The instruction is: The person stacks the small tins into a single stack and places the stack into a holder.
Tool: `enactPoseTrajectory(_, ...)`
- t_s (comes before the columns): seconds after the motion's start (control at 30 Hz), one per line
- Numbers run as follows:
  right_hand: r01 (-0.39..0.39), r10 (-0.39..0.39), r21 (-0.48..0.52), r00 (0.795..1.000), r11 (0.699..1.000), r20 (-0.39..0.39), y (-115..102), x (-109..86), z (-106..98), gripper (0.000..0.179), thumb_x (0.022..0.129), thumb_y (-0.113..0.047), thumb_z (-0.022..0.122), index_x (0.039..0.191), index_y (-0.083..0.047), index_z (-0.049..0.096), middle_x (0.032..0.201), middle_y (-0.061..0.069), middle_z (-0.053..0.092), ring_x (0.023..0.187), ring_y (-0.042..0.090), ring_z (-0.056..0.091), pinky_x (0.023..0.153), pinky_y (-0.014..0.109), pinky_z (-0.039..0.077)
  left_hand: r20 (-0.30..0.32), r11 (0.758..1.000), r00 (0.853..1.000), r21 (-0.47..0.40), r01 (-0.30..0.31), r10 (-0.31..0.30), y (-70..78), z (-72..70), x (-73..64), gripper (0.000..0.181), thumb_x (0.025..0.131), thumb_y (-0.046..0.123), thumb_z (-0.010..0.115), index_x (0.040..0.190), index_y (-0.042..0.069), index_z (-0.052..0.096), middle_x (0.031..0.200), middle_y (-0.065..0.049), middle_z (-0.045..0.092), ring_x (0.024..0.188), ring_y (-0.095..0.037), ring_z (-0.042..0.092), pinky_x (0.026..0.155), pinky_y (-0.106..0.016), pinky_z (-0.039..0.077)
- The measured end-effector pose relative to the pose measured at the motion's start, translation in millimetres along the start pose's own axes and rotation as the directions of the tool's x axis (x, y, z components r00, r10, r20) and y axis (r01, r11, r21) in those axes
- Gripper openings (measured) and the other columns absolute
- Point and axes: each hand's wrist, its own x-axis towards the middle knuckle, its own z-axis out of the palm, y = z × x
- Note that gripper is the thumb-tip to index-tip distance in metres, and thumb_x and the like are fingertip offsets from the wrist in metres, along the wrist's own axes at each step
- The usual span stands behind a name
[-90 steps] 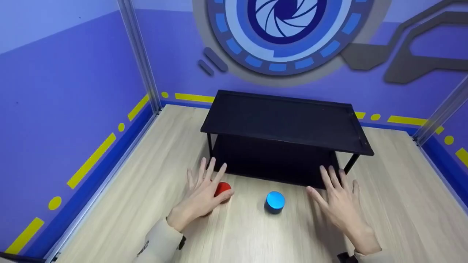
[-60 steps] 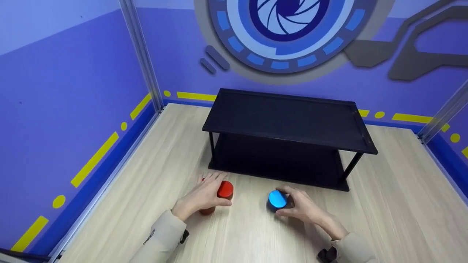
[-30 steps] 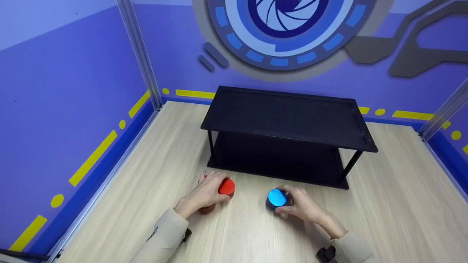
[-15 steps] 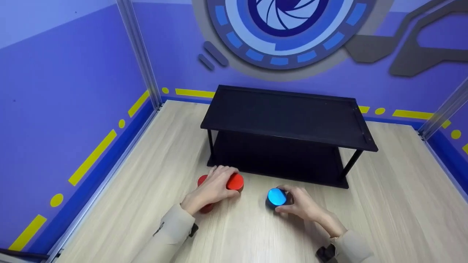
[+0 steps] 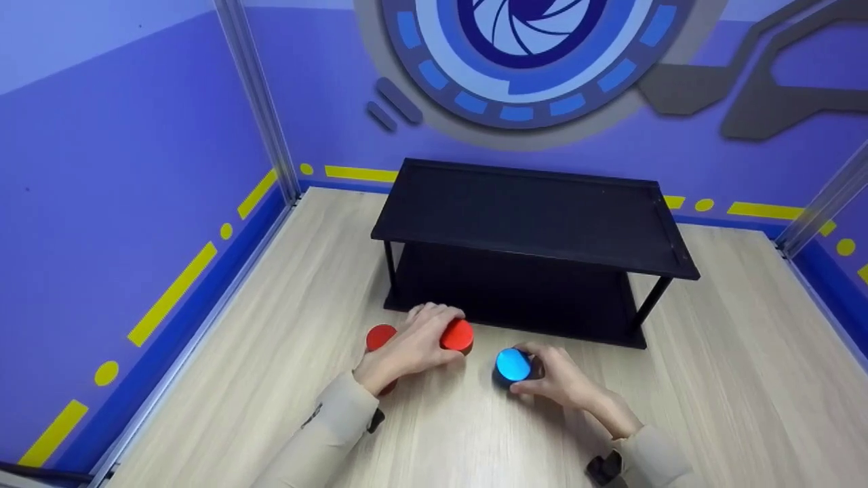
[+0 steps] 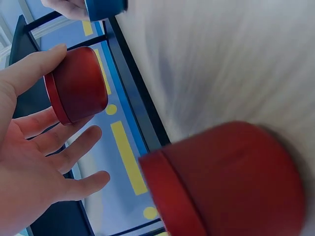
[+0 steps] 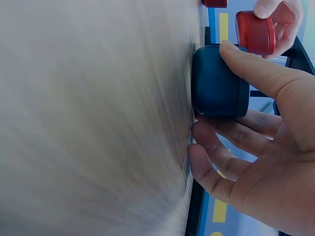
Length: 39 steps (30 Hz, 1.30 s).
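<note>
My left hand (image 5: 415, 344) pinches a small round red tin (image 5: 458, 336) between thumb and fingers. In the right wrist view this red tin (image 7: 254, 32) hangs clear of the tabletop. Behind my left wrist stands a second red tin (image 5: 381, 335), and a further red edge (image 5: 388, 388) shows below the wrist, mostly hidden. A red tin (image 6: 231, 182) looms large near the left wrist camera. With thumb and fingers, my right hand (image 5: 560, 377) grips a round blue tin (image 5: 513, 366). That blue tin (image 7: 219, 81) rests on the table.
A black two-tier shelf (image 5: 536, 213) stands just beyond both hands, its lower board (image 5: 515, 291) low over the wooden table (image 5: 475, 434). Blue printed walls (image 5: 135, 169) enclose the table at the back and sides.
From open above the table, my left hand has gripped a red tin, lifted it and carried it right, towards the blue one. My right hand has come in and gripped the blue tin, staying there.
</note>
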Motion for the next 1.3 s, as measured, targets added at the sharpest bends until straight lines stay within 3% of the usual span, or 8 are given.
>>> enactPoseTrajectory(0.27,0.01,-0.01,0.0,1.0,1.0,0.005,0,0.4,-1,0.054,0.075,-0.025,0.083,0.118,-0.001,0.062,0.103,0.008,0.069,0.078,0.006,0.055,0.068,0.019,0.046,-0.01,0.997,0.998,-0.014,-0.07,0.069,12.6,2.6,9.3,0.056,0.08,0.031,0.075,0.128,0.01,0.056,0.121,-0.003,0.062,0.109,-0.019,0.052,0.107,-0.046,0.035)
enactPoseTrajectory(0.73,-0.004,0.003,0.021,0.999,1.0,0.034,0,1.1,-1,0.052,0.076,-0.023,0.082,0.119,-0.003,0.061,0.104,0.006,0.069,0.081,0.007,0.057,0.072,0.024,0.05,0.032,0.993,0.993,-0.049,-0.109,0.11,34.3,13.7,21.8,0.06,0.081,0.034,0.076,0.131,0.01,0.054,0.122,-0.002,0.061,0.11,-0.018,0.05,0.109,-0.045,0.033)
enactPoseTrajectory(1.3,0.026,-0.027,0.045,1.0,0.999,0.014,1,0.0,-1,0.042,0.075,-0.024,0.083,0.108,-0.007,0.062,0.088,0.0,0.065,0.069,0.011,0.057,0.059,0.018,0.046,0.073,0.988,0.986,-0.053,-0.147,0.15,55.2,27.0,31.3,0.058,0.08,0.035,0.076,0.129,0.012,0.056,0.12,0.0,0.062,0.109,-0.016,0.05,0.107,-0.044,0.034)
